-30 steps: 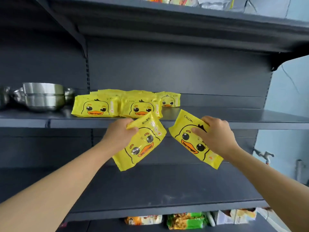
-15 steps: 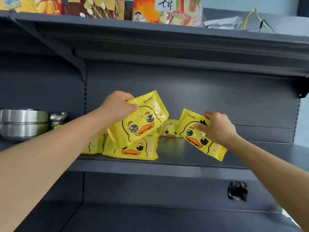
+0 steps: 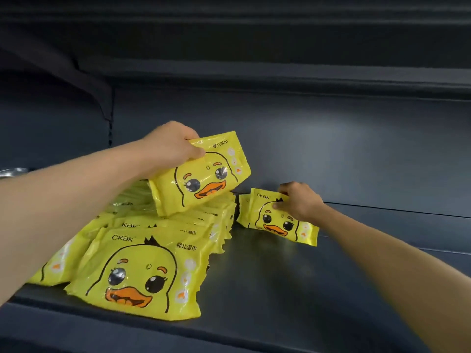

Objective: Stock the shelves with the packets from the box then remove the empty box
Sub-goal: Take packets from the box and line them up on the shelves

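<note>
Several yellow duck-face packets [image 3: 142, 271] lie stacked on the dark grey shelf [image 3: 293, 289]. My left hand [image 3: 169, 146] grips one more packet [image 3: 204, 174] by its top left corner and holds it tilted just above the back of the stack. My right hand [image 3: 300, 201] pinches the top edge of another packet [image 3: 277, 220], which lies on the shelf at the back, to the right of the stack, over a further packet whose edge shows behind it. The box is out of view.
The shelf's back panel [image 3: 331, 138] stands right behind the packets. The upper shelf's underside [image 3: 254, 47] hangs low overhead. A metal pot rim [image 3: 12, 171] shows at the far left. Bare shelf surface stretches to the right of the packets.
The view has come much closer to the shelf. My right hand has carried its packet back and down onto the shelf. My left hand has moved its packet over the stack.
</note>
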A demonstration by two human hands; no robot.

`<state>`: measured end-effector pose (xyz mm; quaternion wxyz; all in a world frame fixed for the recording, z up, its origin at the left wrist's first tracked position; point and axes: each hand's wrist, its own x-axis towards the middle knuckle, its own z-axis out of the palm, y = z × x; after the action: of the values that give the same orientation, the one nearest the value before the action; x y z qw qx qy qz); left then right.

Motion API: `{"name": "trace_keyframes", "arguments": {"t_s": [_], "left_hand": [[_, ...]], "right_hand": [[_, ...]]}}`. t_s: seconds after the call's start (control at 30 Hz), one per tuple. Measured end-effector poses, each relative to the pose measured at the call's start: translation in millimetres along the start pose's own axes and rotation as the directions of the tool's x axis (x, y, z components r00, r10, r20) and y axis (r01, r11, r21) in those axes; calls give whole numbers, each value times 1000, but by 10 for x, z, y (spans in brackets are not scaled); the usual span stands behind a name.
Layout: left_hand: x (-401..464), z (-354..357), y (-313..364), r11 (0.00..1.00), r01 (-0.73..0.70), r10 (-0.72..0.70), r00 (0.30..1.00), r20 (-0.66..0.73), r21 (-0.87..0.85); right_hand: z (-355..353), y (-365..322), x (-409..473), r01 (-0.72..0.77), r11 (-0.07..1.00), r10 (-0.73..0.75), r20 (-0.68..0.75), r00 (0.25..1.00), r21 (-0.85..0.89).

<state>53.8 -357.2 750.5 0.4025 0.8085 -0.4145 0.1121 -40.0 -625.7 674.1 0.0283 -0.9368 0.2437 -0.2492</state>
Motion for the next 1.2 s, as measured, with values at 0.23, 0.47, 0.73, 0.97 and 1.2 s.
{"name": "trace_keyframes", "arguments": {"t_s": [0.23, 0.47, 0.73, 0.97, 1.2], "left_hand": [[230, 83, 3, 999, 16, -15, 1000, -13, 49], [311, 252, 164, 996, -59, 55, 996, 65, 64], [611, 833, 651, 962, -256, 218, 931, 294, 97], [924, 1586, 680, 887, -387, 197, 809, 553, 251], [990, 2057, 311, 794, -391, 136, 860, 491, 465]], "right_hand": [[348, 23, 440, 82, 995, -86, 67, 994, 54], [283, 119, 370, 123, 983, -137, -96, 986, -138], [-170, 800, 113, -25, 1000, 27, -124, 992, 12], [-241, 1052, -161, -51, 998, 48, -63, 997, -42], [-238, 1115, -298, -37, 999, 37, 11, 999, -32]]}}
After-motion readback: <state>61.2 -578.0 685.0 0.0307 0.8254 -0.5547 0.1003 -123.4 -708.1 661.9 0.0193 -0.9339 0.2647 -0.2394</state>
